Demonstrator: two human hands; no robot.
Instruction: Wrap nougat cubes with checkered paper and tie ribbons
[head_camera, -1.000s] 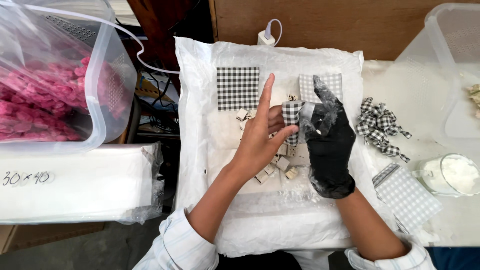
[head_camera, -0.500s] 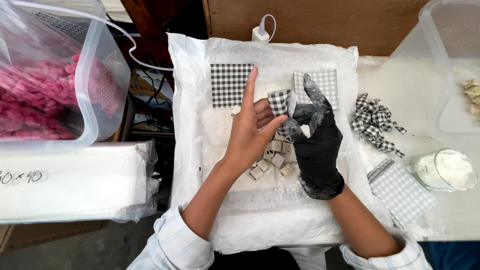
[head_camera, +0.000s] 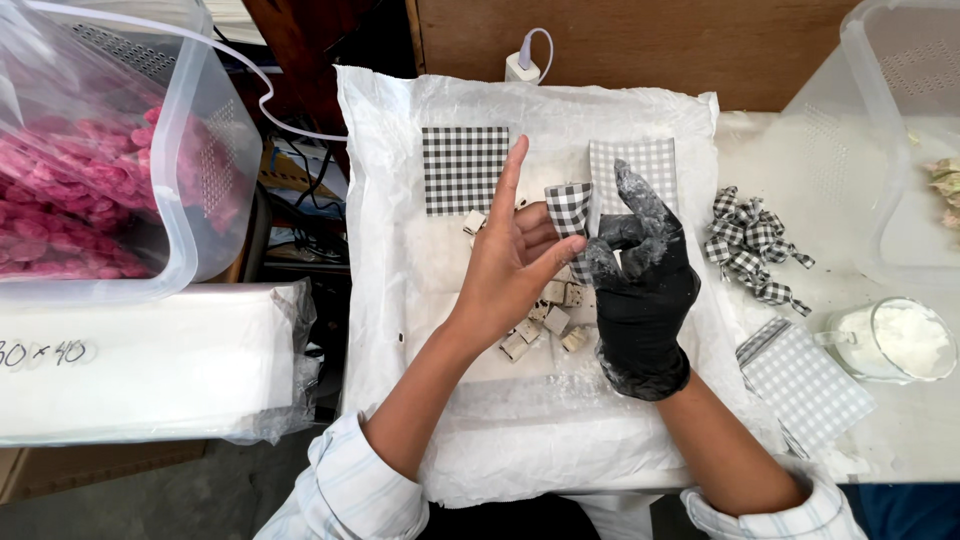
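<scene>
My bare left hand (head_camera: 512, 262) is raised over a white plastic-covered work pad (head_camera: 400, 300), its fingers pinching a small black-and-white checked fabric piece (head_camera: 570, 208). My right hand (head_camera: 640, 285), in a black glove smeared with white paste, touches the same piece from the right with its fingertips. Below the hands lie several small cream blocks (head_camera: 545, 318). A dark checked fabric square (head_camera: 464, 170) and a paler checked square (head_camera: 640, 165) lie flat on the pad behind the hands.
Checked bows (head_camera: 750, 245) are piled to the right, near a jar of white paste (head_camera: 895, 340) and grey checked sheets (head_camera: 805, 385). A clear bin of pink pieces (head_camera: 90, 180) sits at left above a wrapped white slab (head_camera: 140, 360). Another clear bin (head_camera: 900, 130) stands far right.
Both hands have stayed together over the pad. The checked piece has turned slightly between the fingers and sits a little higher against the gloved fingertips.
</scene>
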